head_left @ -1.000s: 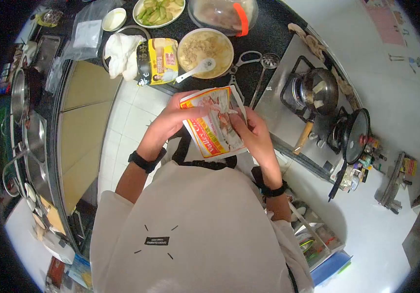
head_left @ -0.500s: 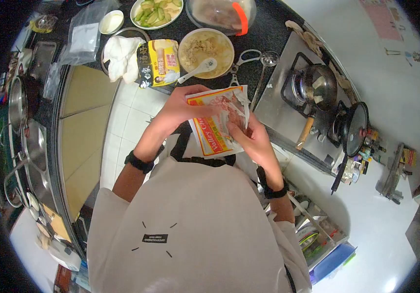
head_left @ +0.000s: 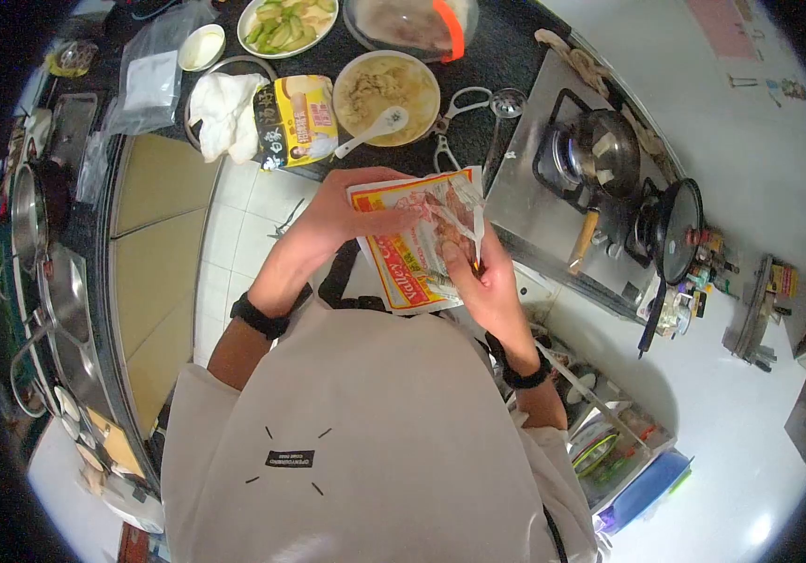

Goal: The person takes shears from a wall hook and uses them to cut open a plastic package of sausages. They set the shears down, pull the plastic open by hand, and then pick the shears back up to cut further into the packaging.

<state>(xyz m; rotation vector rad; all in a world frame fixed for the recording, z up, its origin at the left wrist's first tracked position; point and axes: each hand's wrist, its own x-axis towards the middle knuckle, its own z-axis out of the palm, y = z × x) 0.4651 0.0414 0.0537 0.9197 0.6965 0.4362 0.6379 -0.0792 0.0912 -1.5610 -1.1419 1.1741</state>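
Note:
A red, yellow and white food packet (head_left: 401,258) with a picture of meat on its front is held up before my chest. My left hand (head_left: 356,208) grips its upper left part, fingers mostly behind it and thumb across the front. On the right side my right hand (head_left: 489,289) pinches the packet near its edge, where a crumpled strip of clear film (head_left: 474,220) stands away. Whether the packet is open there I cannot make out. Just beyond my hands, a bowl of pale food (head_left: 386,80) stands on the counter with a white spoon (head_left: 379,129) resting across its rim.
Kitchen scissors (head_left: 447,127) and a ladle (head_left: 506,105) lie beside the bowl. A yellow-and-black packet (head_left: 298,122), white cloth (head_left: 225,108) and plate of sliced green vegetables (head_left: 276,45) are farther left. At right, a pan (head_left: 609,150) sits over a lit burner.
The film at the packet's right edge has pulled farther away from it, and my right hand has moved slightly down and right. My left hand keeps its grip. The view has shifted slightly.

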